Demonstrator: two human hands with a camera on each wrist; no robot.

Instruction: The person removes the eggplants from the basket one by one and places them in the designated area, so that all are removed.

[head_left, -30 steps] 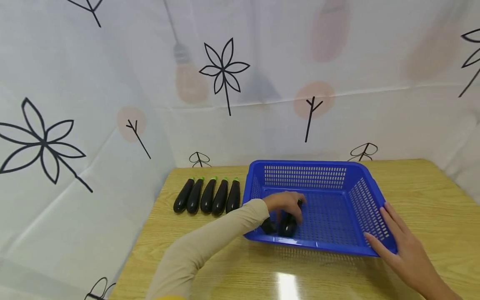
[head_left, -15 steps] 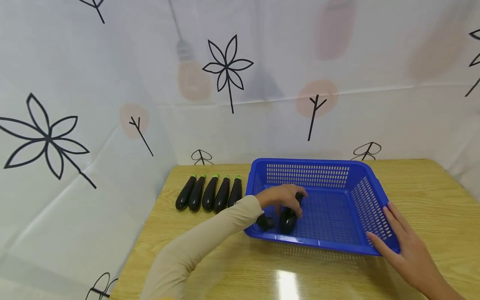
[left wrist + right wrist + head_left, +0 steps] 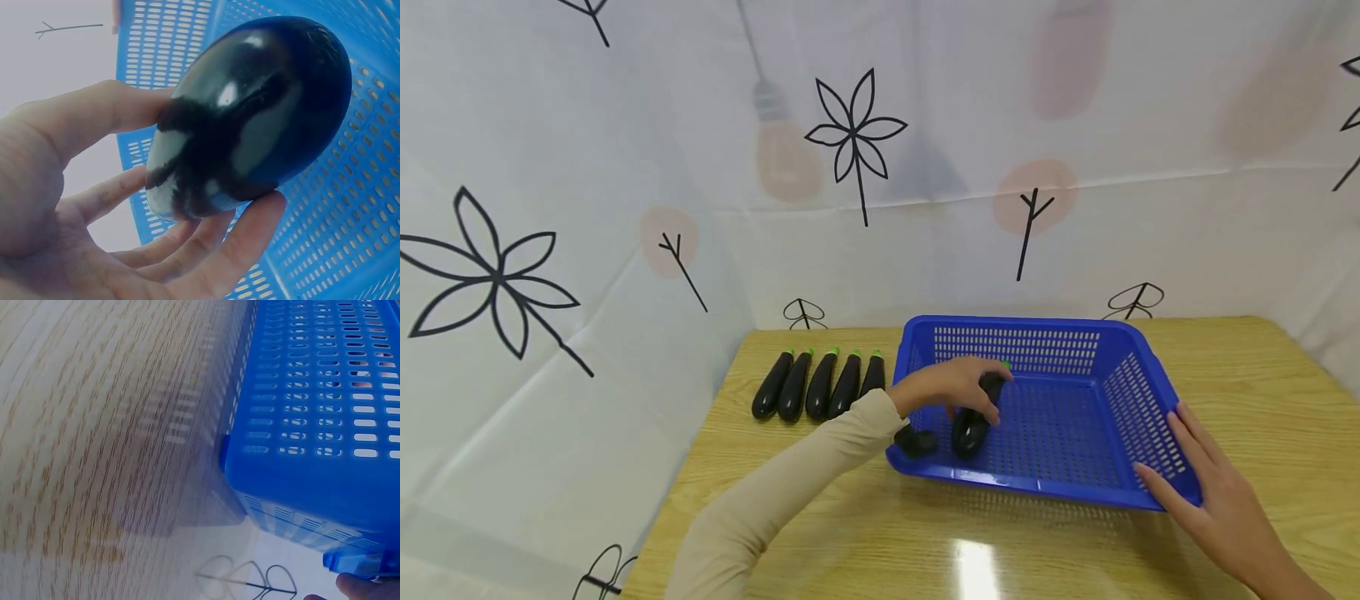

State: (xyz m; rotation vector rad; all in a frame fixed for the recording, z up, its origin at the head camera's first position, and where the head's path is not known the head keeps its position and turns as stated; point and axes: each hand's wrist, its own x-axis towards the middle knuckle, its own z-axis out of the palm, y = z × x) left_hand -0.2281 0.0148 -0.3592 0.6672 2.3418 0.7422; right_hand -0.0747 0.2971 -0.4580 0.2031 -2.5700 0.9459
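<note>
My left hand [image 3: 958,385] holds a glossy dark eggplant [image 3: 972,431] inside a blue plastic basket [image 3: 1037,486], thumb on one side and fingers on the other. Its rounded end points toward me; the green stem end shows just past the fingertips. Up close in the left wrist view, thumb and fingers wrap the eggplant [image 3: 269,119]. My right hand [image 3: 1213,500] holds the basket's right rim near the front corner, thumb over the inner side and fingers outside. A small black object [image 3: 916,442] sits under the left wrist.
Several eggplants [image 3: 818,387] with green stems lie side by side left of the basket, the rightmost partly behind the left sleeve. Everything stands on a wood-grain table [image 3: 850,533]. A white patterned cloth [image 3: 940,242] hangs behind and along the left.
My left hand has shifted slightly left and away from me, and the eggplant's rounded end has moved a little left with it. The right hand stays on the rim.
</note>
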